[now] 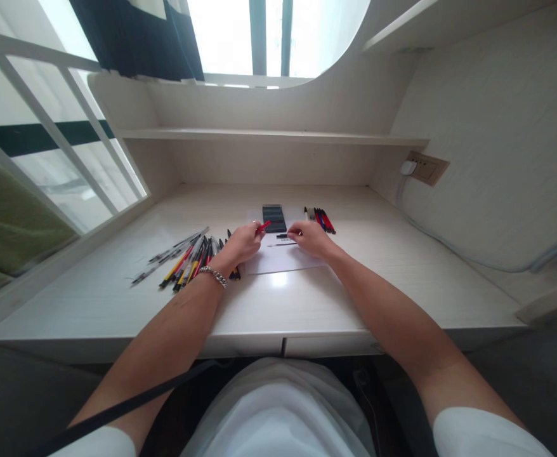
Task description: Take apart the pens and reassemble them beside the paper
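My left hand (247, 242), with a chain bracelet on its wrist, is closed on a short red pen part (264, 225). Across from it, my right hand (311, 237) has its fingers pinched together over the white paper (278, 263); what they hold is too small to make out. A short black piece (281, 236) lies just left of those fingertips. Below it, a thin pen refill (281, 244) rests on the sheet, its right end by my right hand. Behind both hands sits a dark flat rectangular object (273, 218), perhaps a phone.
Left of my left hand, many pens (188, 263) in black, yellow and red lie in a pile, with thin clear refills (164, 252) beyond. Several pens (323, 220) are lined up behind my right hand. A shelf (278, 135) spans the back; a plugged socket (425, 167) is on the right wall.
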Demonstrator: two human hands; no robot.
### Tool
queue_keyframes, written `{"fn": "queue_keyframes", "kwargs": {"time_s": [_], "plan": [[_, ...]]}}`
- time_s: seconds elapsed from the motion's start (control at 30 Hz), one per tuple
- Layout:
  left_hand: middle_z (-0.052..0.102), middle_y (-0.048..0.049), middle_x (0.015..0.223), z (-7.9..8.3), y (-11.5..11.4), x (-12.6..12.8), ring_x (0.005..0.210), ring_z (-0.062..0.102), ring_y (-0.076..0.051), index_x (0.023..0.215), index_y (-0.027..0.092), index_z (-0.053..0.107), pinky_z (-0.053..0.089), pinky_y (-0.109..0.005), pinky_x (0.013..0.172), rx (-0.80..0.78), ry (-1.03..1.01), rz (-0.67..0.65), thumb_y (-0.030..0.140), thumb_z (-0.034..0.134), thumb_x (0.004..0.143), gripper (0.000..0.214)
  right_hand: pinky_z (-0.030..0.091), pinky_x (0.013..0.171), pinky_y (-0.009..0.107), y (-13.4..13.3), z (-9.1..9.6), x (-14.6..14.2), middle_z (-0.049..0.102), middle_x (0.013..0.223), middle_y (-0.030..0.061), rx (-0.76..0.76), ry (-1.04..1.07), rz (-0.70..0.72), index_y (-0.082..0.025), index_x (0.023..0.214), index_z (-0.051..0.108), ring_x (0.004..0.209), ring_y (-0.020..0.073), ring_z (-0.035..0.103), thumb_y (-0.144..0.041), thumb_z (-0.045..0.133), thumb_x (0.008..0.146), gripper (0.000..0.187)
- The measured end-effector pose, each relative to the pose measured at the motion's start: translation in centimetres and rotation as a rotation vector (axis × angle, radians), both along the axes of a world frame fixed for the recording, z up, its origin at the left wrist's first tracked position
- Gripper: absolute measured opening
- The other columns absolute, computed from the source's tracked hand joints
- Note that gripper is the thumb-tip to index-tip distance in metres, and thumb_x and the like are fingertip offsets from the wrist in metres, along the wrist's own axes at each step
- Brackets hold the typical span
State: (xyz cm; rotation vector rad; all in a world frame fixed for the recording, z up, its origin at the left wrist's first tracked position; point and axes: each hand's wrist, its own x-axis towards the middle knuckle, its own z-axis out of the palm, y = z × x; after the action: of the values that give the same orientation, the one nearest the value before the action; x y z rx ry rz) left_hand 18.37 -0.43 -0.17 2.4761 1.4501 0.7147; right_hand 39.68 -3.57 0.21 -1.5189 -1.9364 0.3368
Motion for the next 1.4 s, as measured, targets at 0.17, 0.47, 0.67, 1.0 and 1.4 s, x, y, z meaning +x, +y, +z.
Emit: {"fn": "queue_keyframes", "kwargs": {"time_s": [0.17, 0.47, 0.67, 1.0, 1.4], "plan": [[0.071, -0.0097, 0.087, -0.8, 0.1, 0.5, 0.078, 0.061, -0.023, 0.094, 0.019, 0.07, 0.04, -0.03, 0.064, -0.065, 0.074, 0.007, 0.039, 0.06, 0.082, 0.025, 0.042, 0.074, 0.025, 0.2, -0.7, 0.6, 0.072, 0.092, 0.0071, -0.04, -0.248, -0.042, -0.019, 0.088, 0.076, 0.084, 0.0185, 0.062, -0.02, 0.063, 0.082, 0.014], [0.071, -0.0134, 0.086, -1.2, 0.3, 0.9, 0.076, 0.062, -0.025, 0.091, 0.018, 0.072, 0.04, -0.031, 0.062, -0.046, 0.176, 0.04, 0.04, 0.052, 0.085, 0.03, 0.041, 0.073, 0.026, 0.4, -0.9, -0.1, 0.071, 0.096, 0.0094, -0.075, -0.351, -0.05, -0.018, 0.086, 0.074, 0.084, 0.0192, 0.061, -0.018, 0.057, 0.084, 0.017], [0.07, -0.0109, 0.084, -0.6, 0.1, 0.3, 0.073, 0.061, -0.022, 0.088, 0.019, 0.07, 0.038, -0.029, 0.06, -0.017, 0.169, 0.037, 0.041, 0.051, 0.086, 0.029, 0.041, 0.074, 0.026, 0.3, -1.0, -0.1, 0.07, 0.097, 0.0106, -0.06, -0.352, -0.058, -0.017, 0.086, 0.074, 0.083, 0.0192, 0.06, -0.02, 0.056, 0.085, 0.018], [0.07, -0.0102, 0.086, -1.7, -1.3, 3.5, 0.076, 0.062, -0.022, 0.091, 0.018, 0.069, 0.039, -0.03, 0.062, 0.04, 0.152, -0.113, 0.036, 0.053, 0.087, 0.024, 0.041, 0.078, 0.026, 0.8, -0.5, 0.9, 0.072, 0.093, 0.0091, 0.019, -0.286, -0.071, -0.019, 0.087, 0.076, 0.088, 0.0194, 0.061, -0.021, 0.057, 0.085, 0.019], [0.071, -0.0113, 0.085, -0.4, -1.5, 2.0, 0.076, 0.062, -0.021, 0.091, 0.016, 0.073, 0.044, -0.029, 0.069, 0.041, 0.136, -0.134, 0.029, 0.051, 0.087, 0.026, 0.036, 0.063, 0.024, -1.2, 1.3, 0.4, 0.069, 0.081, 0.0043, 0.004, 0.052, 0.2, -0.016, 0.096, 0.073, 0.071, 0.0137, 0.056, -0.045, 0.054, 0.09, 0.035]]}}
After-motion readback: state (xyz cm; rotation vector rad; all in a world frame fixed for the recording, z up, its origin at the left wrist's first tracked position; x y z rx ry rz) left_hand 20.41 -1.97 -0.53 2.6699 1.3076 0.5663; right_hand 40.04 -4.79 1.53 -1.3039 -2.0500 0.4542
